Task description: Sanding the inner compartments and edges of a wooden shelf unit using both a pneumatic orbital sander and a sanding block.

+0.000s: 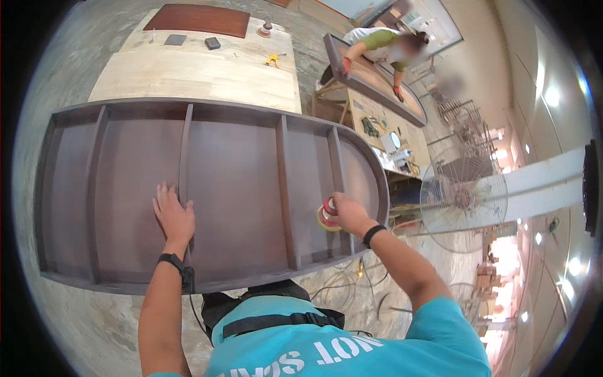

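A long dark-brown shelf unit (235,169) with one rounded end lies on its back in front of me, its compartments facing up. My right hand (350,212) is closed round the top of a palm sander (327,217), red and white with a yellowish round pad. The sander sits in the narrow compartment beside the divider (338,160) closest to the rounded end. Farther left, my left hand (174,212) rests flat on the back panel with its fingers stretched out, against another divider (185,147). Nothing is held in it.
Beyond the unit stands a pale wooden table (201,75) with a reddish-brown board (198,20), a second sander (265,29) and a yellow tool (274,60). A gloved co-worker (380,44) leans over a similar unit (377,78). At right is a large fan (463,198); hoses (342,283) trail below.
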`<act>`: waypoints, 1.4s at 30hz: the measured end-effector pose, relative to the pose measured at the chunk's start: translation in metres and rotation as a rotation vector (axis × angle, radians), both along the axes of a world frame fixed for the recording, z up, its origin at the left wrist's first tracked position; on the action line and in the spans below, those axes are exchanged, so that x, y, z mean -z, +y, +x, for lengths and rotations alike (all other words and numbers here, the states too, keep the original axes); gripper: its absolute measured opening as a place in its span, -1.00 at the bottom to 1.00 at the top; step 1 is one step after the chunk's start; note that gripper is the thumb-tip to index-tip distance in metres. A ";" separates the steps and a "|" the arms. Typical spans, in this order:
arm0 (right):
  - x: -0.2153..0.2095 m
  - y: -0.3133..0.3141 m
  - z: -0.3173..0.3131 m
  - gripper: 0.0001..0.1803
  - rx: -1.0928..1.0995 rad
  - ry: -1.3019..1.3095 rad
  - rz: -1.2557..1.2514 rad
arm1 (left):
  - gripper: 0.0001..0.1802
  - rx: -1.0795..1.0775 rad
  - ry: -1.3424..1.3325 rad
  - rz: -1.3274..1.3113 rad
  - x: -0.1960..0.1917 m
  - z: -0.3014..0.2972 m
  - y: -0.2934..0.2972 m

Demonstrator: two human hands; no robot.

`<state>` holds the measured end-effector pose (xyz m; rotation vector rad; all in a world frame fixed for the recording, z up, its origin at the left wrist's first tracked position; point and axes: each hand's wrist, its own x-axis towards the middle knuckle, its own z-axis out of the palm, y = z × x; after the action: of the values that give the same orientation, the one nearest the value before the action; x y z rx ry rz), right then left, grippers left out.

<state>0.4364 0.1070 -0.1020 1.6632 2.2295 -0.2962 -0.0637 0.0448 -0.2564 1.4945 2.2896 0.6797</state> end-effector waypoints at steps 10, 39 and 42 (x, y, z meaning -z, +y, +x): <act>0.031 -0.105 -0.020 -0.48 1.168 1.208 -0.429 | -0.21 0.072 -0.035 -0.031 -0.006 0.002 0.013; 0.081 0.256 -0.060 -0.61 1.002 1.282 -0.515 | -0.31 0.114 0.035 -0.047 -0.032 0.008 0.019; 0.077 0.283 -0.063 -0.60 0.988 1.257 -0.534 | -0.30 0.111 0.032 -0.058 -0.030 0.007 0.018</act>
<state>0.3739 0.3897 -0.1788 2.3522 1.2490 -2.4320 -0.0564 0.0630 -0.2265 1.6022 2.2098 0.5574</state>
